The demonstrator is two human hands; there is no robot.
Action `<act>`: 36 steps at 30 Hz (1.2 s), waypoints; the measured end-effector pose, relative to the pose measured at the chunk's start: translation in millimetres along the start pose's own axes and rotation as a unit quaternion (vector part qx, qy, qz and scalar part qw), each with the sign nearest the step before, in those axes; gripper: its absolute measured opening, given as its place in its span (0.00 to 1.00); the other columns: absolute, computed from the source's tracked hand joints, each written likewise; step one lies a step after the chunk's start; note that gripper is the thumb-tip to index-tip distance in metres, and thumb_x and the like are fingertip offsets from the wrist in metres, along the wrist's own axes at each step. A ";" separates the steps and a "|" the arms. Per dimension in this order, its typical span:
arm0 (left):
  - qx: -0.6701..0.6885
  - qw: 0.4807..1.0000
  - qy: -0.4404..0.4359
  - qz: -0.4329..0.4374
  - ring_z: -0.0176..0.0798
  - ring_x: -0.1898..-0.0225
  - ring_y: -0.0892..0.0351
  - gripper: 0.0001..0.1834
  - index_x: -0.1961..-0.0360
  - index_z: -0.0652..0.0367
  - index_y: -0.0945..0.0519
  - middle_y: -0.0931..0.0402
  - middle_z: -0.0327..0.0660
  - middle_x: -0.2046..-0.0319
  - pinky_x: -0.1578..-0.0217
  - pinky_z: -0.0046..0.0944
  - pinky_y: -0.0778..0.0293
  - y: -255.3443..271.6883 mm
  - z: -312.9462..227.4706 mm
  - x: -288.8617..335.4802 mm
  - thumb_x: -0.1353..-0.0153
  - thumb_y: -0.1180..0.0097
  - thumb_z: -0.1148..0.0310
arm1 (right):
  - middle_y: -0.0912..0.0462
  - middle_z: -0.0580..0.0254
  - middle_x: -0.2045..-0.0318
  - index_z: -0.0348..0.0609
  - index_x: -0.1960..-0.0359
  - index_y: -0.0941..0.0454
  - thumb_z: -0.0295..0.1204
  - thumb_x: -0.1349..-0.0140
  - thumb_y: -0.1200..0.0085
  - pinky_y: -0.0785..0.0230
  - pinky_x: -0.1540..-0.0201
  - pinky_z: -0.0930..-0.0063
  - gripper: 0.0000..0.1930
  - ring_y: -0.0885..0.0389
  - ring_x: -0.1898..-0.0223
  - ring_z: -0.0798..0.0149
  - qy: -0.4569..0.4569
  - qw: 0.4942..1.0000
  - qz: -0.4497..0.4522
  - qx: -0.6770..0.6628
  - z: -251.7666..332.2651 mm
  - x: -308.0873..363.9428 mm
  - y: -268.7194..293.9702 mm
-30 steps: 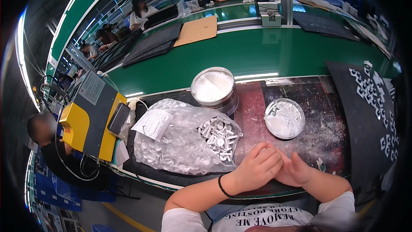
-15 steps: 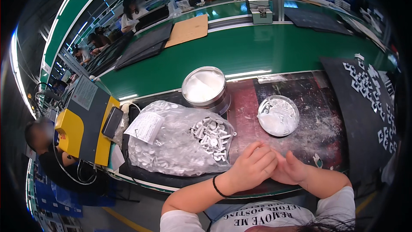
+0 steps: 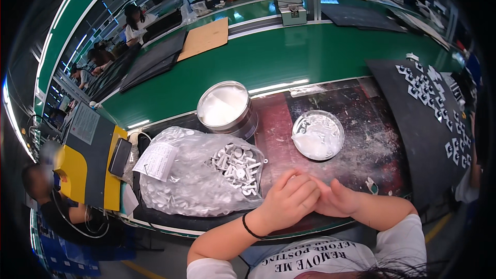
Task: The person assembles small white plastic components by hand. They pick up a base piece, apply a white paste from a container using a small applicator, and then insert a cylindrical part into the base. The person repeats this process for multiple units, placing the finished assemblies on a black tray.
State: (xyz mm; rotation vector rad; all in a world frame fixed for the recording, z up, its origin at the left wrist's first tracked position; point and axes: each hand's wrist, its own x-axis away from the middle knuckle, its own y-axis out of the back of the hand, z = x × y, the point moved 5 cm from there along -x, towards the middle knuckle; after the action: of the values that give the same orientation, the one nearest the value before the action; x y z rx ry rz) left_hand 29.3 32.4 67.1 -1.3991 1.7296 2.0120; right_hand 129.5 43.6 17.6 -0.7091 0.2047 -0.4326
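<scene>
My left hand (image 3: 291,200) and my right hand (image 3: 338,199) meet in front of me, over the near edge of the work surface. The left fingers are curled and pressed together. My right hand cups against them, its thumb raised and its fingers partly covered. Whatever lies between the hands is hidden. Left of them is a clear plastic bag (image 3: 178,188), its opening showing small white plastic parts with round heads and stems (image 3: 239,168). Beyond my hands sits a round shallow dish (image 3: 338,139) with white paste and a clear film in it.
A metal tin (image 3: 227,126) with white contents stands behind the bag. At right, a black board (image 3: 408,119) carries rows of small white-and-black pieces (image 3: 426,90). A yellow-and-grey machine (image 3: 93,165) stands left. Behind runs a green conveyor belt (image 3: 274,54); other people work around.
The view has shifted, so the bench things appear farther left. My hands stay together in nearly the same pose, with nothing visibly picked up or put down.
</scene>
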 end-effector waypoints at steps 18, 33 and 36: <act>0.021 1.000 -0.007 -0.013 0.41 0.64 0.26 0.14 0.70 0.59 0.22 0.26 0.38 0.69 0.57 0.46 0.29 -1.1 -0.4 -2.6 0.62 0.36 0.71 | 0.57 0.62 0.32 0.48 0.31 0.74 0.67 0.42 0.64 0.60 0.31 0.62 0.51 0.56 0.31 0.66 0.002 1.000 -0.003 -0.022 5.4 1.0 -3.8; 0.059 0.998 -0.020 -0.016 0.44 0.63 0.26 0.16 0.69 0.61 0.24 0.26 0.41 0.68 0.58 0.48 0.27 -2.4 3.0 -1.2 0.63 0.35 0.72 | 0.52 0.61 0.33 0.47 0.31 0.70 0.68 0.44 0.62 0.57 0.32 0.63 0.52 0.54 0.31 0.65 -0.016 1.000 0.007 -0.016 3.8 -1.9 -3.0; 0.062 0.998 -0.016 -0.016 0.44 0.62 0.27 0.17 0.69 0.61 0.24 0.27 0.41 0.67 0.58 0.48 0.27 -1.8 2.6 -2.6 0.64 0.36 0.72 | 0.50 0.61 0.34 0.46 0.31 0.68 0.69 0.46 0.62 0.55 0.32 0.63 0.53 0.51 0.32 0.65 -0.026 1.000 0.000 -0.011 4.0 -1.4 -4.8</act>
State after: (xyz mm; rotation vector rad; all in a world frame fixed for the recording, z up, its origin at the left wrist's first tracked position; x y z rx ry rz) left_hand 30.5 36.3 67.4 -1.3389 1.7745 1.8658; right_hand 128.1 43.4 23.8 -0.7404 0.1606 -0.4118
